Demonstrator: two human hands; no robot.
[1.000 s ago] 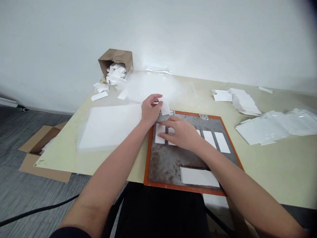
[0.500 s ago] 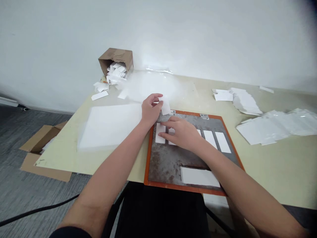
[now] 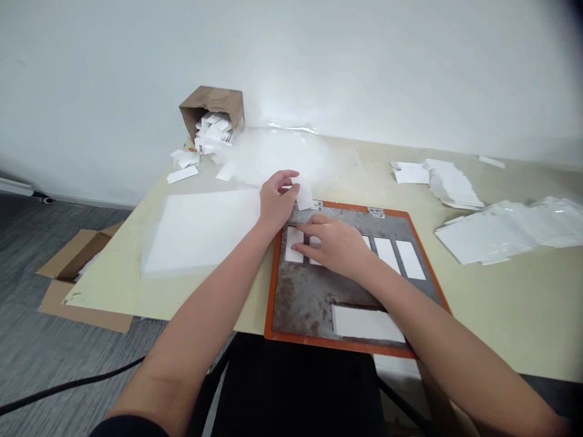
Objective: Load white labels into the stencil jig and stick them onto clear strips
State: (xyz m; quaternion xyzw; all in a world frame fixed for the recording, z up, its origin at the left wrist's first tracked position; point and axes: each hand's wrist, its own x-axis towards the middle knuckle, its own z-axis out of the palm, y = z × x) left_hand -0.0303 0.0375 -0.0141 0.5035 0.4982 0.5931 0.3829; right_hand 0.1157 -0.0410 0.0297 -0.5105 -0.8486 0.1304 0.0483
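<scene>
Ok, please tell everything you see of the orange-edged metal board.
The board has an orange border around a grey, rust-stained metal face, with two hinges on its far edge. It lies on the pale table. White rectangles sit in a row on it, another by the near edge; the right hand rests on them.

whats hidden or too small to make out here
All in the head view:
Second white slip from left: mostly covered by the right hand.
Third white slip: nearly all under that hand.
White card at the left hand: fingers hide its held end, so the grip is unclear.
Slips in the tipped cardboard box: any print too small to read.
Plastic-wrapped white sheets: cut off by the right edge.
</scene>
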